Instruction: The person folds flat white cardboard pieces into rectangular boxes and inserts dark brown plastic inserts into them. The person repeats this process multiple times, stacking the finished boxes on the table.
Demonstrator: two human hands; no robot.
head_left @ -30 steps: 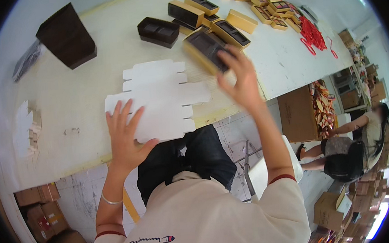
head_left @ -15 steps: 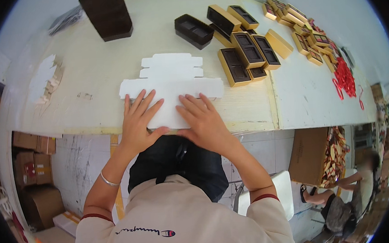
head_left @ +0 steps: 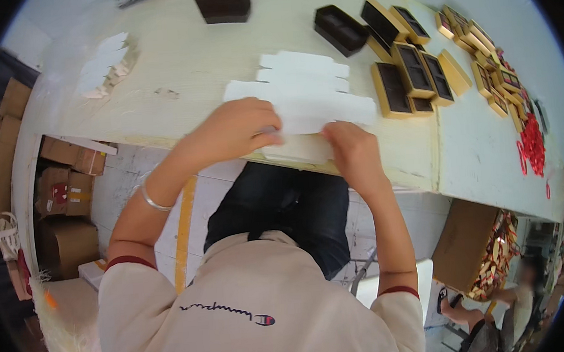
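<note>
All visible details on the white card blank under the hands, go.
The white card blank looks like thin, matte, die-cut card, plain on the face shown. Its far part has small notched tabs down both sides; wider flaps stick out left and right. It lies mostly flat on the table, by the near edge. The left hand and right hand appear to pinch its near part, partly covering it; a creamier strip shows between them. Fold state there is unclear.
</note>
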